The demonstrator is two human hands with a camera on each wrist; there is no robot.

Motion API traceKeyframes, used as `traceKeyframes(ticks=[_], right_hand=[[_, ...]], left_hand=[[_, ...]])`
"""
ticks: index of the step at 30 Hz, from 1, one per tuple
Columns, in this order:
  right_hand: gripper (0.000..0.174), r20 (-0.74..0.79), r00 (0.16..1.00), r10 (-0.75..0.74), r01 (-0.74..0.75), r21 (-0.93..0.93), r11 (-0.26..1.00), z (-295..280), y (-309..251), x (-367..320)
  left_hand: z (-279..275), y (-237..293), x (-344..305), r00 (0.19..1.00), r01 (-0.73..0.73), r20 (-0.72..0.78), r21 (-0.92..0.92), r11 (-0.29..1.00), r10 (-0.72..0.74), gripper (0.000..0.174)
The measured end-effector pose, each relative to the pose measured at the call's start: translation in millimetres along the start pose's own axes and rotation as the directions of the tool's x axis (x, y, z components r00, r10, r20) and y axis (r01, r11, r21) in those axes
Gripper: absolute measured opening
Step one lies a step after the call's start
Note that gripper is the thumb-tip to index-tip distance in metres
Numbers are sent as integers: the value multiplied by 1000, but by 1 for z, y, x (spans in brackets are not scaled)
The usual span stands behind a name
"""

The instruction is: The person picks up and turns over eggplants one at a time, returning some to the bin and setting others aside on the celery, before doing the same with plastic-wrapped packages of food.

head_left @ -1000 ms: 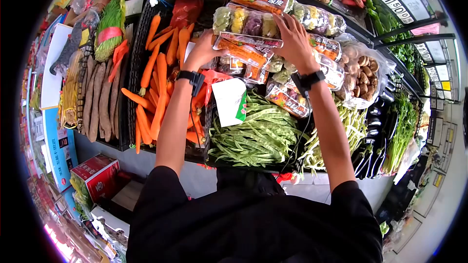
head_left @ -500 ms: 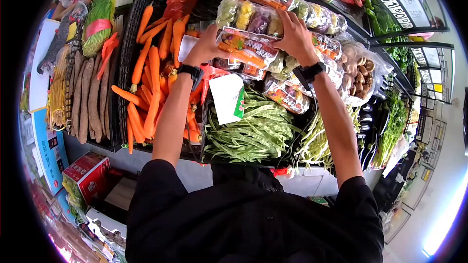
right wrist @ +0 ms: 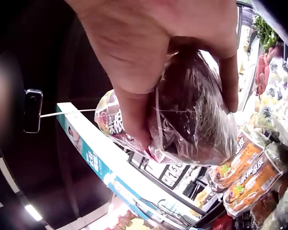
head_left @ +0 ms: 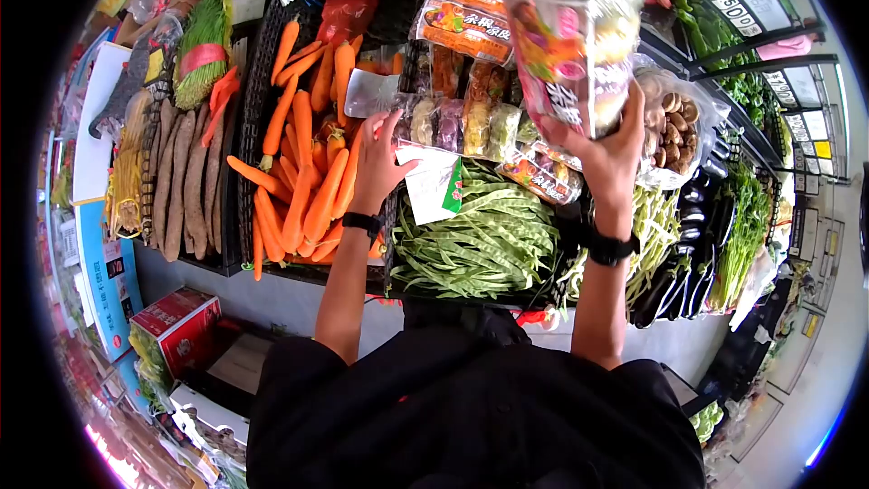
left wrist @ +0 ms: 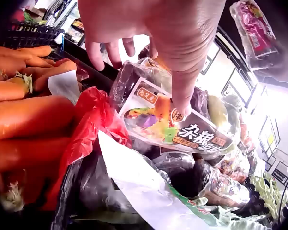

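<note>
My right hand (head_left: 608, 152) grips a clear-wrapped packet (head_left: 575, 50) of colourful rolls with a printed label, held up above the display. In the right wrist view, thumb and fingers clasp the dark, shiny end of this packet (right wrist: 194, 112). Lower and to the left, my left hand (head_left: 373, 167) hovers with spread, relaxed fingers by the end of a similar packet (head_left: 457, 127) lying on the pile. The left wrist view shows the thumb overlapping the label of that packet (left wrist: 156, 117), while the other fingers hang past its far side.
Loose carrots (head_left: 312, 190) fill the crate on the left. Flat green beans (head_left: 475, 244) lie in front, with a white paper card (head_left: 430, 186) at their edge. More labelled packets (head_left: 466, 27) are stacked behind; bagged mushrooms (head_left: 674, 131) and eggplants (head_left: 692, 226) sit to the right.
Both hands were on one packet in the pile. The right hand has raised a packet up and to the right; the left hand has come away, down and slightly left.
</note>
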State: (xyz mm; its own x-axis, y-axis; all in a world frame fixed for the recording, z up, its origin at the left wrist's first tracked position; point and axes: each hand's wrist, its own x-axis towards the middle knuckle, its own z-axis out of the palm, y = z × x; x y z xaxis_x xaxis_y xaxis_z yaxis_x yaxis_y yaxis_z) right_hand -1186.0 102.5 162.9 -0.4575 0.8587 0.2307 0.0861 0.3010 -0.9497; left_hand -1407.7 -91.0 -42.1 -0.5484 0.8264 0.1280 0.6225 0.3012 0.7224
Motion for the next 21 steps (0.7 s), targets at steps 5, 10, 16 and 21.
traceKeyframes(ticks=[5, 10, 16, 21], right_hand=[[106, -107, 992, 70, -59, 101, 993, -37, 4, -66], [87, -133, 980, 145, -110, 237, 965, -66, -4, -122], [80, -239, 960, 144, -67, 304, 950, -116, -11, -177], [79, -296, 941, 164, -90, 249, 964, -144, -5, -212]], left_hand=[[-9, 23, 44, 931, -332, 244, 259, 907, 271, 109], [4, 31, 69, 844, -407, 490, 316, 857, 219, 100], [19, 36, 16, 739, -523, 623, 293, 800, 255, 87], [63, 0, -31, 862, -460, 434, 450, 765, 263, 85]])
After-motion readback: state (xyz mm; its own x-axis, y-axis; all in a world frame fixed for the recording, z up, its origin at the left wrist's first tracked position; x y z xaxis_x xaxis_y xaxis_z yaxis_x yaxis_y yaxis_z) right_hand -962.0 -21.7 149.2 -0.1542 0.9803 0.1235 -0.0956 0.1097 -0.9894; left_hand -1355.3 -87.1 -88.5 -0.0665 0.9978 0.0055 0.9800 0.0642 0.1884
